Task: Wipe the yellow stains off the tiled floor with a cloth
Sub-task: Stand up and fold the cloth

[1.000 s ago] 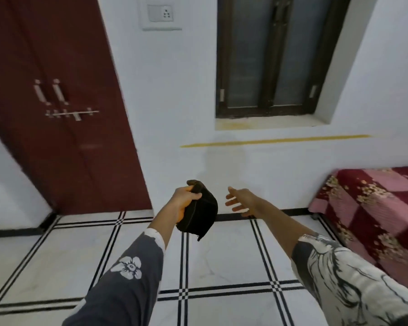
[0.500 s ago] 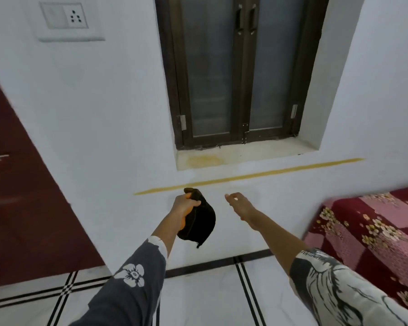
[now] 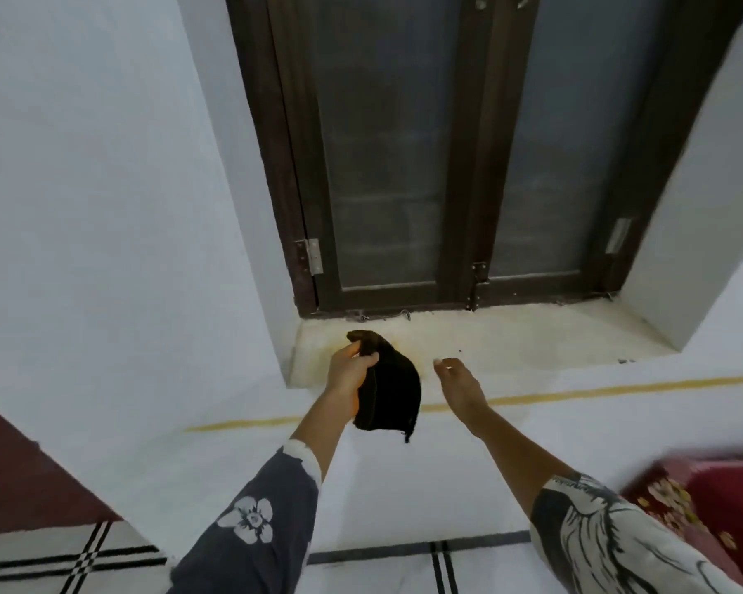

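The left hand (image 3: 350,370) is raised just in front of the window sill (image 3: 532,332), fingers and thumb curled round the gathered top of a black cloth (image 3: 393,396), which hangs loose below the fist. The right hand (image 3: 460,383) hovers just beside it, also before the sill, fingers relaxed and spread, holding nothing. A yellowish stain (image 3: 417,353) shows on the sill's left part, partly hidden behind the cloth, and a thin yellow line (image 3: 575,390) runs along the wall just under the sill. The tiled floor (image 3: 382,568) lies well below the sill, and I see no yellow on the little of it that is in view.

To my eye, the cloth is on its way to the mark. To wipe well, I would bunch it into a flat pad under the palm instead of letting it dangle, set it down on the stain's edge and rub firmly inward, turning to a clean face as it colours. The free hand could brace on the sill's bare right part.
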`<move>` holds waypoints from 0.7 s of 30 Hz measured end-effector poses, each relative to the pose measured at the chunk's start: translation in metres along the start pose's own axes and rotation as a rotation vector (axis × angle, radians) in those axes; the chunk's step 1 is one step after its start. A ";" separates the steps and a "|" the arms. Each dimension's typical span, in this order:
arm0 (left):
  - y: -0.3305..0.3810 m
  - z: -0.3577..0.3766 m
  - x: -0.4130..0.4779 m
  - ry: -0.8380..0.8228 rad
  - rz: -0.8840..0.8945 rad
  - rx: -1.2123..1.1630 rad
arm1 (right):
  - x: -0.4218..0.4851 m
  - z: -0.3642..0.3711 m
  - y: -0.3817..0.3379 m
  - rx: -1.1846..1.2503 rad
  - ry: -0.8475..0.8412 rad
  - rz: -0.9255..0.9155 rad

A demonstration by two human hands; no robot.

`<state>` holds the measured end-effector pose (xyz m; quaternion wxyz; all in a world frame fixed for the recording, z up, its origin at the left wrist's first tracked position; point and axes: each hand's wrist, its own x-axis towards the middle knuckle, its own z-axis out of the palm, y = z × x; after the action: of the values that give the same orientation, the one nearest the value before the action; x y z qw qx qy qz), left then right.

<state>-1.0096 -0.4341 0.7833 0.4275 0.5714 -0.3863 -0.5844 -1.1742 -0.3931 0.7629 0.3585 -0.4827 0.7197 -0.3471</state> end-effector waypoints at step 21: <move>-0.047 0.063 0.071 0.621 -0.289 -0.596 | 0.144 0.034 0.021 -0.493 -0.183 -0.345</move>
<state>-1.0735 -0.4878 0.7181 0.5829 0.6198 0.0288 -0.5247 -1.1945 -0.5279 0.7017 0.2299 -0.6992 0.6545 -0.1729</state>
